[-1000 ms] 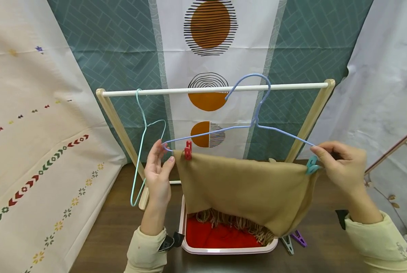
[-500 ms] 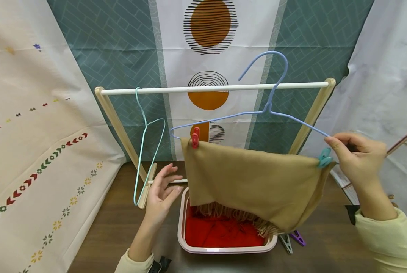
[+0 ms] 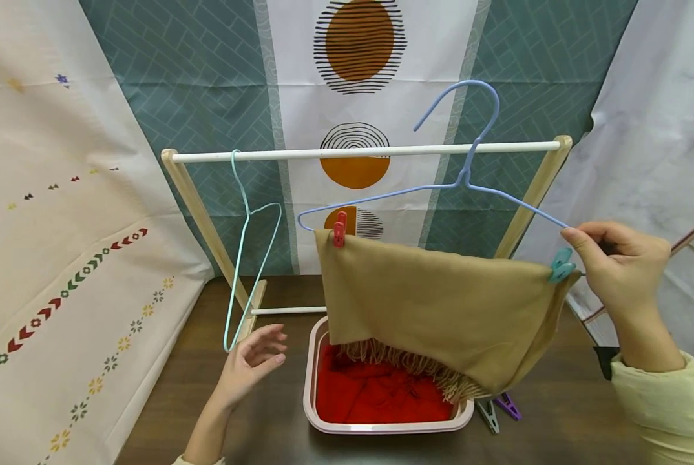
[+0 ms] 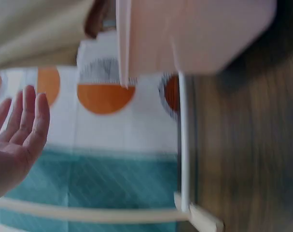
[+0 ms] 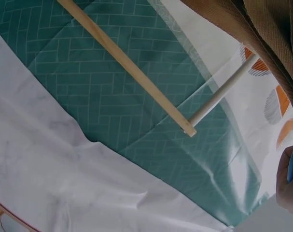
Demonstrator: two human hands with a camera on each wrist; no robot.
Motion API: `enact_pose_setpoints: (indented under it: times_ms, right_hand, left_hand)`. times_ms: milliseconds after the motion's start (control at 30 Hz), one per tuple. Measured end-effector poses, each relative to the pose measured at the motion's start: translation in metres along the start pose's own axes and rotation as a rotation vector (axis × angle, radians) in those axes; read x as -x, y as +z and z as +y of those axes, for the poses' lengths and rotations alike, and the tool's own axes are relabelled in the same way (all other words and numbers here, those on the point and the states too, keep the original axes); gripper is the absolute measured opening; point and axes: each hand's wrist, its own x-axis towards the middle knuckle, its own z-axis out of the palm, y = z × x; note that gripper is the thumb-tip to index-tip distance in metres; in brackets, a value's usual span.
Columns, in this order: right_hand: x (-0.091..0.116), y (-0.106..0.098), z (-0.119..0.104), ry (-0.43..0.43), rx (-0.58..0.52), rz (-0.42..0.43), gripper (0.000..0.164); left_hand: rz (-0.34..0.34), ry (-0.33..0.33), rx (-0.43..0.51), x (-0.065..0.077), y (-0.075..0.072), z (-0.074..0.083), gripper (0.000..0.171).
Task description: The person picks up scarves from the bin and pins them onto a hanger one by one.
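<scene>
From my distant station I see the person's right hand (image 3: 629, 265) pinching the right end of a smooth blue wire hanger (image 3: 465, 177) between thumb and fingers. The hanger slants upward from its shoulders to a round hook, which rises in front of the white rail of a pale wooden rack (image 3: 324, 154), its tip above the rail. A tan cloth (image 3: 434, 303), soft and matte, drapes from the hanger's lower bar, clipped by a glossy red peg (image 3: 339, 230) at its left corner and a teal peg (image 3: 561, 266) at its right. Its twisted fringe (image 3: 411, 367) dangles over a pale pink, round-cornered tub (image 3: 382, 428) holding crumpled red fabric (image 3: 376, 394). The left hand (image 3: 255, 361) floats left of the tub, fingers loosely extended, thumb apart. A thin mint-green hanger (image 3: 241, 248) hangs on the rail's left; grey (image 3: 488, 416) and purple pegs (image 3: 507, 406) lie on the dark wood-grained table (image 3: 207, 387).
</scene>
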Motion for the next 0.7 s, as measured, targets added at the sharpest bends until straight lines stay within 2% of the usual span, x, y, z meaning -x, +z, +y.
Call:
enact_pose_setpoints:
  times_ms: [100, 167, 267, 333, 467, 533, 700]
  right_hand:
    - [0.001, -0.001, 0.001, 0.006, 0.009, -0.001, 0.01]
    - [0.001, -0.001, 0.001, 0.009, 0.014, -0.001, 0.01]
    - [0.001, -0.001, 0.002, 0.007, 0.012, 0.001, 0.011]
    - [0.001, 0.0, 0.002, 0.003, 0.01, 0.002, 0.012]
    - [0.001, 0.001, 0.001, -0.005, 0.019, 0.005, 0.014]
    - [0.001, 0.001, 0.001, -0.005, 0.024, 0.011, 0.014]
    - [0.001, 0.002, 0.002, 0.001, 0.016, 0.013, 0.013]
  left_hand:
    - [0.059, -0.039, -0.16, 0.001, -0.017, -0.006, 0.029]
    - [0.143, -0.049, -0.276, -0.003, -0.028, -0.009, 0.023]
    - [0.27, -0.046, -0.379, -0.014, -0.045, -0.008, 0.027]
    - [0.32, -0.04, -0.396, -0.023, -0.054, -0.003, 0.035]
    - [0.359, -0.026, -0.391, -0.041, -0.065, 0.01, 0.046]
    - [0.381, -0.016, -0.374, -0.05, -0.065, 0.02, 0.047]
    - [0.489, 0.012, -0.367, -0.073, -0.066, 0.048, 0.046]
